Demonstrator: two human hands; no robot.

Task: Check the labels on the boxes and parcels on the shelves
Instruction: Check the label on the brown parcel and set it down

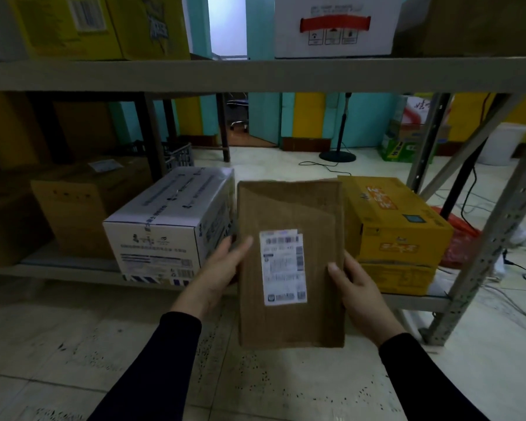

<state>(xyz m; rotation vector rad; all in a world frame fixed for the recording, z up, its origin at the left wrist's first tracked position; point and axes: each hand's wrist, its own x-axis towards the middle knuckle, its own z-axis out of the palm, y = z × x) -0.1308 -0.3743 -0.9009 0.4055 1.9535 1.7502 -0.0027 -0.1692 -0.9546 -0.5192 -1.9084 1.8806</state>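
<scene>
- A flat brown cardboard parcel [290,262] is held upright in front of the lower shelf [73,273], between a white printed carton and a yellow carton, its broad face turned to the camera.
- The white shipping label [283,266] sits on the lower middle of that face; its print is too blurred to read.
- The left hand [216,273] grasps the parcel's left edge, thumb lying on the front beside the label, fingers hidden behind.
- The right hand [357,294] grasps the right edge, thumb on the front, the other fingers behind the cardboard.
- Both arms wear dark sleeves.
- The white printed carton [167,226] stands on the lower shelf just left of the parcel; a plain brown box [82,205] with a small label on top stands further left.
- The yellow carton [395,232] rests on the shelf to the right.
- On the upper shelf [255,75] stand yellow boxes [104,25] and a white box with a red band [334,25].
</scene>
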